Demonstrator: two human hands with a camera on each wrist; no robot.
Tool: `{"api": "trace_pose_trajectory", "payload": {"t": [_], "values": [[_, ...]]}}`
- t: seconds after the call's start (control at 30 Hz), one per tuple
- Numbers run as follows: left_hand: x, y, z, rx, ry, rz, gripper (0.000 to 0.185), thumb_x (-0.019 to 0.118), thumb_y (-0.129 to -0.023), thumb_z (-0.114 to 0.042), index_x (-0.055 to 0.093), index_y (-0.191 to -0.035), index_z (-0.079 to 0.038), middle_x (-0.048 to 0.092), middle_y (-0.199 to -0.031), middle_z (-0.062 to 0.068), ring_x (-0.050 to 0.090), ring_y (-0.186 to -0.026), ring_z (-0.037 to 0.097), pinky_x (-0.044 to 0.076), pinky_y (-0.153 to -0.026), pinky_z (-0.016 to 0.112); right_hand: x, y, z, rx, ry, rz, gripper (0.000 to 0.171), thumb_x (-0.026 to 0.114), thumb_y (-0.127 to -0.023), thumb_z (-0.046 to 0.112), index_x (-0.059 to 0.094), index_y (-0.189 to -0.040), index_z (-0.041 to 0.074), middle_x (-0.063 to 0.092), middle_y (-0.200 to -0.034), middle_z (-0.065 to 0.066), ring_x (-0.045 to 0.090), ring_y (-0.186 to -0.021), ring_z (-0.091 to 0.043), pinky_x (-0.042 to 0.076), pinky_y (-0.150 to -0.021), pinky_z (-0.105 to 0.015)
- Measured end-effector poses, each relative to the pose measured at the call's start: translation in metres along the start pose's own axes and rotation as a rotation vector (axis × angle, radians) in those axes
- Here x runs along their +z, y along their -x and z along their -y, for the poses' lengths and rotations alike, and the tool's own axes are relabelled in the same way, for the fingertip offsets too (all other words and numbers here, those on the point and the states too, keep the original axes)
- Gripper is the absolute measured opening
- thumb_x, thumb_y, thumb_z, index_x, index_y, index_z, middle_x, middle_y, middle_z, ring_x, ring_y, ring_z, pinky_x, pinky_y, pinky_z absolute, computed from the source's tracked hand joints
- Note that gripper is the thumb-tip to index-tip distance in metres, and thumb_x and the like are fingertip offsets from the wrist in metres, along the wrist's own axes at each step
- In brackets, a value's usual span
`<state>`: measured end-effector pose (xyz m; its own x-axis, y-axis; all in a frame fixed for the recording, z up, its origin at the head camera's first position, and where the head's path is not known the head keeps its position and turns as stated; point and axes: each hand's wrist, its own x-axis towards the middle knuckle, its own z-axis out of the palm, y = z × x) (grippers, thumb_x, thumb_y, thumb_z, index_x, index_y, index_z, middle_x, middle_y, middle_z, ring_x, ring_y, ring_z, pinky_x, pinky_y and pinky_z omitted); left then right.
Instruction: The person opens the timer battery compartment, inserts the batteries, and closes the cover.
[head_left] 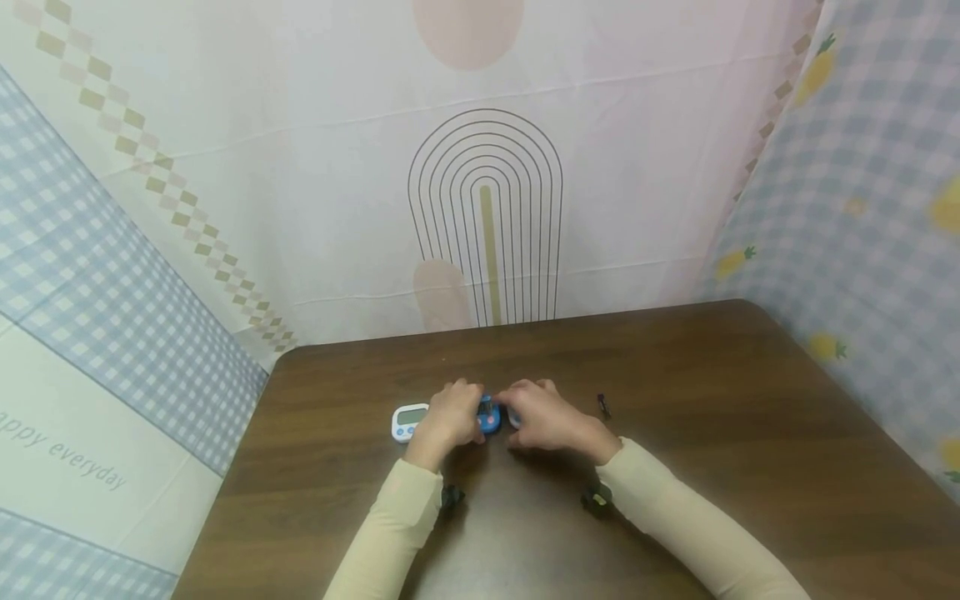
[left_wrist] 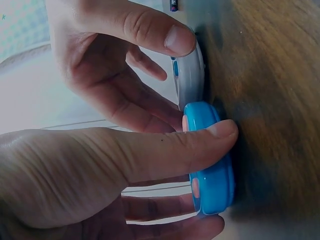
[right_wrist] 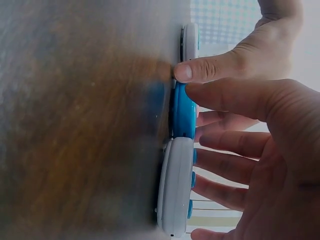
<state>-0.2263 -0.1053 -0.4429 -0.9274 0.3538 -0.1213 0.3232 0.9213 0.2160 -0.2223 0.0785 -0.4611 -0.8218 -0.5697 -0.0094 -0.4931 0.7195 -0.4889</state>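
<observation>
My left hand (head_left: pixel 450 417) grips a blue digital timer (left_wrist: pixel 210 165), its thumb across the near side and its other fingers round the far side and end. Directly right of it, a white timer with blue buttons (right_wrist: pixel 175 187) stands end to end with the blue one. My right hand (head_left: pixel 546 417) arches over this white timer, fingers fairly straight and spread along its far side. In the right wrist view its thumb lies in front of the blue timer; whether it touches is unclear. Another white timer (head_left: pixel 405 422) lies left of my left hand, partly covered by it.
A small, slim dark item (head_left: pixel 603 406) lies on the brown table (head_left: pixel 675 358), right of my right hand. Printed cloth (head_left: pixel 337 208) hangs behind the table and on both sides. Dark wrist devices (head_left: pixel 597 500) sit under both forearms.
</observation>
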Motion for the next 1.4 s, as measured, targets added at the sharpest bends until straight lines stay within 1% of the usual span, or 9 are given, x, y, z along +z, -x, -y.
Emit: {"api": "trace_pose_trajectory", "payload": {"t": [0.2,0.33,0.57,0.77,0.9,1.07,1.17,1.3,1.4], "values": [[-0.004,0.002,0.001,-0.01,-0.031,0.008,0.063,0.102,-0.068,-0.024,0.073,-0.122,-0.007,0.07,-0.112,0.014,0.065,-0.105,0.035,0.06,-0.083,0.053,0.0,-0.002,-0.001,0.001,-0.011,0.009,0.068,0.093,-0.077,0.017,0.067,-0.139,0.009,0.072,-0.136,-0.008,0.056,-0.135,-0.036,0.034,-0.112,-0.069],[-0.013,0.004,0.006,-0.017,-0.037,-0.025,0.067,0.1,-0.07,-0.028,0.072,-0.128,-0.009,0.07,-0.116,0.014,0.063,-0.11,0.035,0.06,-0.081,0.053,-0.002,-0.004,-0.002,-0.004,-0.004,-0.011,0.072,0.094,-0.075,0.018,0.065,-0.141,0.009,0.072,-0.135,-0.008,0.056,-0.134,-0.035,0.036,-0.111,-0.067],[-0.02,0.006,0.018,-0.03,0.025,-0.04,0.07,0.097,-0.075,-0.03,0.069,-0.135,-0.008,0.07,-0.123,0.016,0.064,-0.116,0.037,0.06,-0.086,0.055,-0.004,-0.004,-0.007,0.0,-0.028,-0.022,0.075,0.095,-0.075,0.018,0.064,-0.142,0.01,0.072,-0.134,-0.008,0.056,-0.134,-0.034,0.035,-0.113,-0.067],[-0.025,0.006,0.034,-0.049,0.058,-0.105,0.067,0.089,-0.086,-0.036,0.065,-0.14,-0.006,0.066,-0.138,0.022,0.061,-0.125,0.042,0.058,-0.095,0.059,-0.009,-0.006,-0.011,-0.016,-0.059,-0.073,0.072,0.093,-0.077,0.016,0.065,-0.143,0.01,0.07,-0.138,-0.007,0.057,-0.133,-0.033,0.037,-0.112,-0.066],[-0.025,0.01,0.044,-0.086,0.073,-0.1,0.059,0.084,-0.092,-0.027,0.063,-0.143,-0.005,0.065,-0.139,0.022,0.06,-0.128,0.043,0.056,-0.098,0.06,-0.013,-0.006,-0.013,-0.009,-0.086,-0.084,0.068,0.091,-0.081,0.016,0.064,-0.144,0.01,0.069,-0.141,-0.007,0.057,-0.135,-0.032,0.035,-0.115,-0.064],[-0.022,0.015,0.052,-0.112,0.097,-0.056,0.062,0.086,-0.09,-0.021,0.062,-0.143,-0.003,0.066,-0.138,0.022,0.06,-0.131,0.043,0.056,-0.102,0.059,-0.016,-0.006,-0.013,0.007,-0.106,-0.069,0.064,0.088,-0.087,0.018,0.063,-0.145,0.009,0.067,-0.144,-0.008,0.056,-0.137,-0.032,0.033,-0.117,-0.063],[-0.02,0.015,0.054,-0.12,0.101,-0.032,0.059,0.09,-0.085,-0.018,0.065,-0.136,-0.002,0.07,-0.128,0.019,0.064,-0.123,0.041,0.058,-0.099,0.057,-0.018,-0.006,-0.012,0.001,-0.102,-0.074,0.062,0.087,-0.088,0.02,0.063,-0.144,0.008,0.068,-0.144,-0.009,0.057,-0.136,-0.032,0.034,-0.117,-0.063],[-0.018,0.014,0.055,-0.115,0.087,0.002,0.044,0.093,-0.079,-0.011,0.07,-0.116,-0.002,0.07,-0.1,0.011,0.067,-0.101,0.033,0.06,-0.089,0.05,-0.021,-0.006,-0.012,-0.004,-0.098,-0.085,0.06,0.086,-0.089,0.022,0.064,-0.143,0.006,0.068,-0.142,-0.012,0.058,-0.134,-0.033,0.035,-0.114,-0.064],[-0.017,0.013,0.056,-0.113,0.083,0.006,0.045,0.095,-0.076,-0.007,0.071,-0.113,-0.002,0.069,-0.097,0.01,0.066,-0.101,0.033,0.06,-0.09,0.05,-0.021,-0.006,-0.013,-0.004,-0.095,-0.093,0.059,0.085,-0.09,0.021,0.064,-0.142,0.006,0.069,-0.142,-0.012,0.058,-0.134,-0.034,0.036,-0.113,-0.065]]}}
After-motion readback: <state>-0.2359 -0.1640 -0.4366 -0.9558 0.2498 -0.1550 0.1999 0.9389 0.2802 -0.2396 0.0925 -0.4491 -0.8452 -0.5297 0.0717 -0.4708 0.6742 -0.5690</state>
